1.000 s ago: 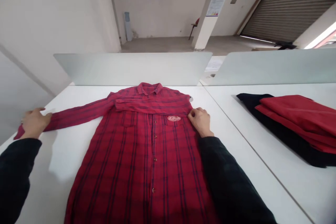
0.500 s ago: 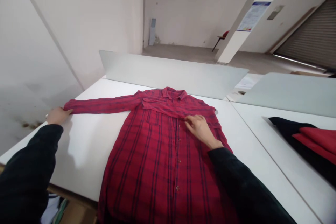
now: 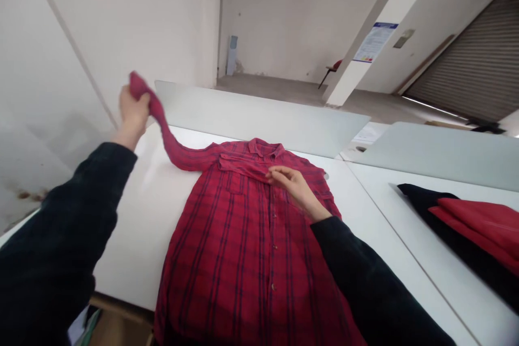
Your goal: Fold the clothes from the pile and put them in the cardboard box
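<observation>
A red plaid button-up shirt (image 3: 227, 216) lies front up on the white table, collar at the far side. One sleeve is folded across its chest. My left hand (image 3: 133, 111) is closed around the cuff end of the other sleeve (image 3: 172, 143) and holds it up, so the sleeve curves down to the shoulder. Over the shirt's chest is my right hand (image 3: 294, 186), at the edge of the folded sleeve near the button placket. Its fingers are bent and drawn together, with no cloth visibly lifted in them.
A low frosted divider (image 3: 251, 119) runs along the back of the white table (image 3: 133, 243). To the right, red and black folded clothes (image 3: 478, 221) lie on the adjoining table. Below the near left edge is an open cardboard box (image 3: 117, 327).
My left hand has raised the cuff off the table, up and to the right, bending the outstretched sleeve. My right hand has shifted slightly left and up over the chest.
</observation>
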`<act>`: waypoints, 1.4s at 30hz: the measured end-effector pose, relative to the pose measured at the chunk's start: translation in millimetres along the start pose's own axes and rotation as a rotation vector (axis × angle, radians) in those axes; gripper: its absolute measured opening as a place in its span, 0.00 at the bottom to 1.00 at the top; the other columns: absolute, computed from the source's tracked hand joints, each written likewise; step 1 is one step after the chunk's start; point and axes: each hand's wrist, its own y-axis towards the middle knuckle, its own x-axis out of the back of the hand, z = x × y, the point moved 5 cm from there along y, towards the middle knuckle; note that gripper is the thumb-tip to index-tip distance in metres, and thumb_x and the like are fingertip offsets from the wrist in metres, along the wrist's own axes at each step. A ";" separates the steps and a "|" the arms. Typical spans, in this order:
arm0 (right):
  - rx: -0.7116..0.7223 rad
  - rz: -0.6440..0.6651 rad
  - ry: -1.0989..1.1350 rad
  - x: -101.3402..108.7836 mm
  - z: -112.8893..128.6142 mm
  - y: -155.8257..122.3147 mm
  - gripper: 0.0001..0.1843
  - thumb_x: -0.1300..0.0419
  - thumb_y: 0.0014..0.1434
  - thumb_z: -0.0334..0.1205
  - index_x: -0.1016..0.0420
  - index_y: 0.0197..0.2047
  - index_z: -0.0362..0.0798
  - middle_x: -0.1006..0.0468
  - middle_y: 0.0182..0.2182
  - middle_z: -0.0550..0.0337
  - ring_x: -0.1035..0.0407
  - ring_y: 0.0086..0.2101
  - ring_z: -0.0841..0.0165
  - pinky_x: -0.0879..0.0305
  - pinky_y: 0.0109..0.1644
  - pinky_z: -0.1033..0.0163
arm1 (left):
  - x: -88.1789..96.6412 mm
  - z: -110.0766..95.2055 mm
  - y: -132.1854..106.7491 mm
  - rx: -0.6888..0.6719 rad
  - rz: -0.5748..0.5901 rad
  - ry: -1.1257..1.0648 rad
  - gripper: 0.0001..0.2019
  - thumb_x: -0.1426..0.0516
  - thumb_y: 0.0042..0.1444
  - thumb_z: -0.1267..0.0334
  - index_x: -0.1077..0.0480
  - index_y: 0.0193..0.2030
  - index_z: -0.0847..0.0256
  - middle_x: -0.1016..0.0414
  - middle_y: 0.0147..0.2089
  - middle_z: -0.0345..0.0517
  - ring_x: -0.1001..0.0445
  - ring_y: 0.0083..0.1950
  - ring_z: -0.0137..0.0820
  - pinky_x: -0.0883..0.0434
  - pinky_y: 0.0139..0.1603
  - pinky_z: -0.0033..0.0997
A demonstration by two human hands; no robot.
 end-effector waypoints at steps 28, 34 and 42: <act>-0.248 -0.415 0.274 162.4 -62.8 41.8 0.08 0.43 0.45 0.31 0.40 0.27 0.51 0.32 0.19 0.67 0.33 0.23 0.71 0.26 0.38 0.59 | -140.3 -34.6 -236.0 -0.109 0.734 0.266 0.40 0.50 0.58 0.45 0.57 0.71 0.65 0.44 0.69 0.64 0.56 0.73 0.55 0.55 0.66 0.67; -0.328 -0.481 0.127 169.7 -93.8 20.9 0.13 0.39 0.39 0.30 0.33 0.32 0.50 0.28 0.20 0.65 0.33 0.20 0.69 0.30 0.25 0.62 | -142.4 -29.8 -234.2 -0.158 0.683 0.312 0.31 0.52 0.61 0.56 0.50 0.69 0.66 0.38 0.65 0.64 0.43 0.68 0.52 0.45 0.65 0.56; -0.251 -0.549 -0.296 198.1 -67.1 16.8 0.30 0.39 0.40 0.36 0.34 0.50 0.46 0.25 0.26 0.63 0.30 0.24 0.68 0.31 0.30 0.61 | -139.6 -28.1 -231.3 -0.150 0.621 0.265 0.23 0.52 0.60 0.67 0.42 0.62 0.63 0.33 0.59 0.60 0.31 0.58 0.45 0.36 0.59 0.47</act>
